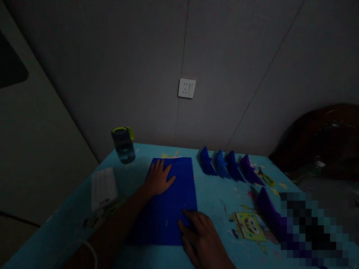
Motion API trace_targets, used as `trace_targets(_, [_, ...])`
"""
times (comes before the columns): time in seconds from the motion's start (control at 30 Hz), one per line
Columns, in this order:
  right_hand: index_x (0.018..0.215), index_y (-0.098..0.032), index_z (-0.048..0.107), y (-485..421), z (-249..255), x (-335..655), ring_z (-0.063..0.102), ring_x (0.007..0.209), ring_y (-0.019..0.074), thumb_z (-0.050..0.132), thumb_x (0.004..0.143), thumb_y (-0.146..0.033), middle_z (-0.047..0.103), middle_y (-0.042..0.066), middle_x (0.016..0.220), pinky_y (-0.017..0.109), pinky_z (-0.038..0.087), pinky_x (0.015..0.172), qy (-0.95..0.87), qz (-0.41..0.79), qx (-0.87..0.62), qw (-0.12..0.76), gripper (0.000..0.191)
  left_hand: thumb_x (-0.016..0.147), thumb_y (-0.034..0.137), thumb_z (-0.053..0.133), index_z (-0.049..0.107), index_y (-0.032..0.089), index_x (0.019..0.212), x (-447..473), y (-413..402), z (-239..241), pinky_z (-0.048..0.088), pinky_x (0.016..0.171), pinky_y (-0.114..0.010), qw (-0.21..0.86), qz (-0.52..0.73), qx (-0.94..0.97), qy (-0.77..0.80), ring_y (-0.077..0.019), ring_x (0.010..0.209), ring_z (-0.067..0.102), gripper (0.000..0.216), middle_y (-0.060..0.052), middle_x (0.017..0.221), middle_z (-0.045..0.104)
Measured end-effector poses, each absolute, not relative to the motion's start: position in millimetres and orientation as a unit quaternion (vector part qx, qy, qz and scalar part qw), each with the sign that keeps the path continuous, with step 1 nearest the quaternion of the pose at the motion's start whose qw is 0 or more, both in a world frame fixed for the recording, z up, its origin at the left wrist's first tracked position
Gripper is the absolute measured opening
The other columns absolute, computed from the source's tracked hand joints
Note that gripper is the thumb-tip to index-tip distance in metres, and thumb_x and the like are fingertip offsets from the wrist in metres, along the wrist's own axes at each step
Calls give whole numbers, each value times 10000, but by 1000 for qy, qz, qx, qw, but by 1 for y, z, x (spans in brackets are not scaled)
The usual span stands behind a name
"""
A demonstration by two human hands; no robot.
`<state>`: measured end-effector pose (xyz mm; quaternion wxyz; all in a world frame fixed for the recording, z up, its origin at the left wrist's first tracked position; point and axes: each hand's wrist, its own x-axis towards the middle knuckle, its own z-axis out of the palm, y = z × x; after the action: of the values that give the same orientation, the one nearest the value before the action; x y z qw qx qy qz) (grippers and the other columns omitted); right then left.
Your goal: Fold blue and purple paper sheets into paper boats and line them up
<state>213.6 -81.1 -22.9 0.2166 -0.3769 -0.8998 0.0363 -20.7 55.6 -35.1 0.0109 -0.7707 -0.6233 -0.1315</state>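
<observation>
A blue sheet of paper (171,209) lies flat on the table in front of me. My left hand (159,180) rests on its upper left part with the fingers spread. Over the lower right edge of the sheet lies my right hand (199,233), its fingers apart and slightly bent, touching the paper. Neither hand grips anything. To the right of the sheet stand several folded paper boats, among them a blue boat (206,163) and a purple boat (251,171).
At the back left stands a water bottle (124,147); a white power bank (104,188) with a cable lies nearer. Yellow-handled scissors (267,178) lie far right. A larger purple folded paper (269,209) is at the right edge. The patterned tablecloth (218,209) meets a wall with a socket (187,88).
</observation>
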Motion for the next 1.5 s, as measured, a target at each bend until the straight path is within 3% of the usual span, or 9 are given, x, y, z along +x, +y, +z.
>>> trace_targets(0.17, [1246,-287,649,-85,-6,215,543,1187,246,596,926,-331,604,66,1329,406,458,1008,-883,110,-420,176,328,944,410,457,525,194,1383,-11,50,-29,218,1129,-601,57,-127,-824,-549,-384,1421,308,494,-193,1524,385])
trace_targets(0.33, [1243,-294,635,-93,-7,214,517,1215,215,551,952,-394,597,32,1335,381,410,1056,-876,119,-419,209,319,955,491,401,422,256,1451,5,42,-37,297,1090,-609,27,-125,-862,-491,-357,1417,332,549,-161,1532,386])
trace_targets(0.53, [1197,-225,644,-94,11,274,545,1203,245,502,966,-271,629,97,1288,417,450,1013,-815,-55,-510,268,275,957,496,389,420,264,1454,4,45,-50,279,1095,-626,38,-107,-864,-491,-361,1420,323,550,-166,1530,387])
trace_targets(0.67, [1272,-178,594,-91,19,358,540,1197,355,540,930,-337,599,191,1296,520,468,948,-667,-227,-682,195,381,957,475,389,479,245,1416,4,46,-43,311,1086,-615,35,-112,-864,-489,-354,1392,380,522,-155,1488,457])
trace_targets(0.83, [1142,-100,651,-96,4,415,578,1150,390,548,907,-359,616,244,1247,510,492,904,-621,-224,-747,78,365,964,414,384,599,191,1290,7,43,-29,340,1092,-583,33,-166,-871,-462,-313,1282,521,449,-131,1347,608])
trace_targets(0.97, [974,-131,694,-103,6,408,649,1018,372,542,900,-328,681,213,1136,501,520,834,-654,-196,-724,101,259,967,375,394,617,193,1246,8,37,-18,374,1086,-552,16,-231,-868,-439,-283,1198,587,401,-111,1261,665])
trace_targets(1.2, [899,-215,658,-80,45,302,629,1063,276,539,932,-270,669,119,1195,432,531,860,-783,-181,-514,299,136,950,347,458,415,212,1421,11,20,-9,462,1031,-466,-188,-346,-809,-436,-257,1178,600,492,-127,1299,622])
trace_targets(1.33, [911,-157,669,-30,42,233,594,1096,287,549,922,-145,660,163,1197,440,535,860,-829,-180,-419,323,121,964,383,417,201,185,1506,17,13,-8,527,952,-419,-374,-460,-688,-420,-244,1118,641,616,-166,1333,583])
trace_targets(1.5, [879,-138,695,12,25,190,587,1095,305,589,911,-187,647,178,1214,462,545,877,-869,-135,-346,327,121,959,426,403,99,217,1522,19,17,-5,520,972,-412,-431,-514,-586,-456,-257,1241,564,673,-147,1434,509])
